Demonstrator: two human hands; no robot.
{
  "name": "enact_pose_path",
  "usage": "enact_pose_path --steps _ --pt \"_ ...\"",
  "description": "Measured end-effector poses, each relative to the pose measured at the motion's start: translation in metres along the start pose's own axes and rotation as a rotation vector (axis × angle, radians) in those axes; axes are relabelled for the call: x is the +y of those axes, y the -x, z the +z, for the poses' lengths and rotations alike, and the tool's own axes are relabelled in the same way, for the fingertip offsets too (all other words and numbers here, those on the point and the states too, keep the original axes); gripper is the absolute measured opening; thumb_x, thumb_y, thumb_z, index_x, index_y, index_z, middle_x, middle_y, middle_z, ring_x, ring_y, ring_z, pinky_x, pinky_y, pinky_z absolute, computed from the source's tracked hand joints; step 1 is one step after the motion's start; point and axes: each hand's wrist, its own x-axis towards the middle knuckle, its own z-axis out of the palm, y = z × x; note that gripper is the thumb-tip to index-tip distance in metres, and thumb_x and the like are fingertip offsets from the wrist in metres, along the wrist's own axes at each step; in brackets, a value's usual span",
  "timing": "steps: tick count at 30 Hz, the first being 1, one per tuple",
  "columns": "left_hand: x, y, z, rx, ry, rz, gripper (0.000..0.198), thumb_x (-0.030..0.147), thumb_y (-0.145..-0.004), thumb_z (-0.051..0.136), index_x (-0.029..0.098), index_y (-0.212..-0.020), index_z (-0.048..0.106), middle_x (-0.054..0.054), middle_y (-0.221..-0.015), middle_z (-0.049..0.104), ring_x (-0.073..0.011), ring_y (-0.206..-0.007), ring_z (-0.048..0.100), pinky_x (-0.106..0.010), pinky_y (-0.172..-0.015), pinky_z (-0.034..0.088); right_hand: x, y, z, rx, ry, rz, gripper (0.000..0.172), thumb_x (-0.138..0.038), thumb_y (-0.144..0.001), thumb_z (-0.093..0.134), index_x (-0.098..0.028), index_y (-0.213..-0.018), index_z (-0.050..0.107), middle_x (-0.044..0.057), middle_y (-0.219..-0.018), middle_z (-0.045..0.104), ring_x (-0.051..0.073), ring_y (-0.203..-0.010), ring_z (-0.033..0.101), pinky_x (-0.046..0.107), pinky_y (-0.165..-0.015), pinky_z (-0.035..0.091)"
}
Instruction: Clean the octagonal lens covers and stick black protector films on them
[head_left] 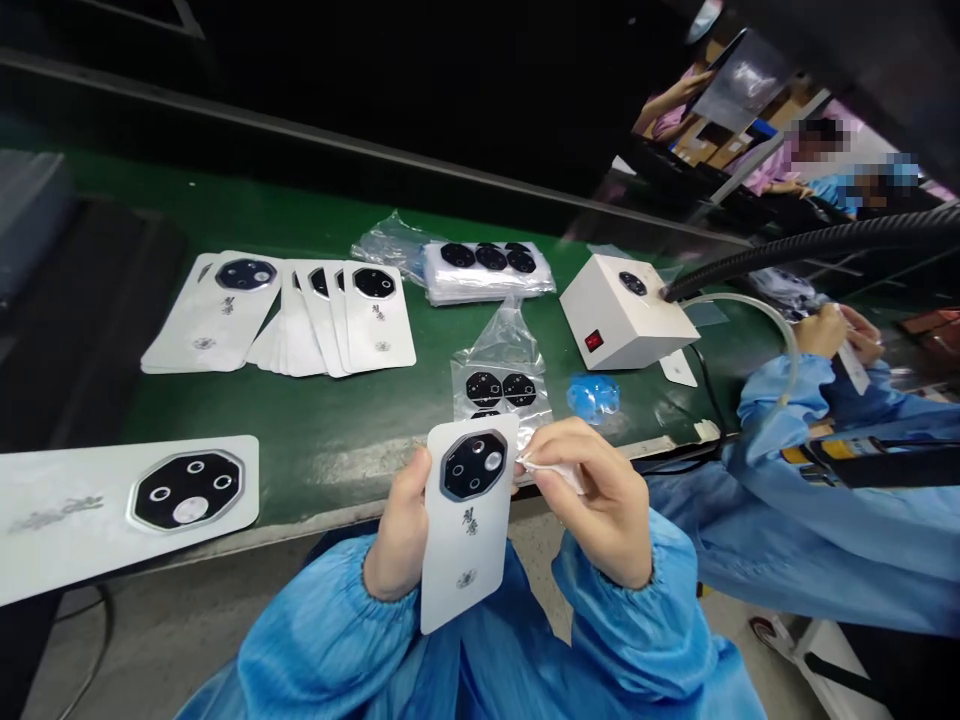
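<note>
My left hand [401, 535] grips a white phone back panel [466, 570] upright by its edge, with the black octagonal camera ring [473, 466] facing me. My right hand [600, 500] pinches a white wipe [553, 472] between its fingers. The wipe sits just right of the panel's upper edge and seems to touch it. Behind my hands, a clear plastic bag of black lens stickers [499, 388] lies on the green bench top [360, 440].
Stacked white panels [345, 318] and a sticker pile [487, 270] lie further along the bench. A large white panel [127, 510] overhangs the near edge at left. Right stand a white box with a red switch [622, 310] and black hose, a blue object [592, 397], and a co-worker's hands [832, 335].
</note>
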Motion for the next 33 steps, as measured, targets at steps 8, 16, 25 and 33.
enact_pose_path --steps 8,16,25,33 --pt "-0.010 0.000 0.014 -0.075 0.054 0.186 0.043 0.053 -0.060 0.071 0.022 -0.089 0.072 -0.003 -0.094 0.073 -0.0330 -0.110 0.056 -0.046 -0.102 0.037 -0.010 0.001 0.016 -0.007 0.172 -0.017 0.025 -0.002 -0.078 0.058 -0.019 -0.097 0.058 0.003 -0.088 0.061 0.015 -0.085 0.057 0.030 -0.073 0.046" --pt "-0.012 -0.002 0.007 -0.196 -0.015 0.306 0.033 0.048 -0.079 0.053 0.022 -0.098 0.062 -0.002 -0.104 0.067 -0.0306 -0.117 0.051 -0.044 -0.102 0.038 -0.017 -0.001 0.029 -0.010 0.400 -0.077 0.014 -0.005 -0.080 0.055 -0.016 -0.089 0.057 0.005 -0.084 0.059 0.016 -0.078 0.054 0.032 -0.067 0.043" --pt "-0.013 -0.004 0.007 -0.267 -0.078 0.400 0.035 0.046 -0.086 0.045 0.022 -0.105 0.062 -0.003 -0.114 0.063 -0.0293 -0.124 0.044 -0.041 -0.107 0.033 -0.016 -0.004 0.040 0.007 0.498 -0.141 0.015 -0.005 -0.079 0.054 -0.017 -0.087 0.055 0.005 -0.081 0.060 0.017 -0.075 0.054 0.033 -0.065 0.043" --pt "-0.018 -0.001 -0.001 -0.172 -0.203 0.428 0.049 0.053 -0.086 0.042 0.025 -0.124 0.055 -0.002 -0.124 0.057 -0.0292 -0.128 0.038 -0.041 -0.110 0.027 -0.014 -0.006 0.040 -0.003 0.506 -0.088 0.010 -0.009 -0.082 0.052 -0.018 -0.084 0.055 0.004 -0.077 0.059 0.016 -0.072 0.053 0.031 -0.064 0.043"
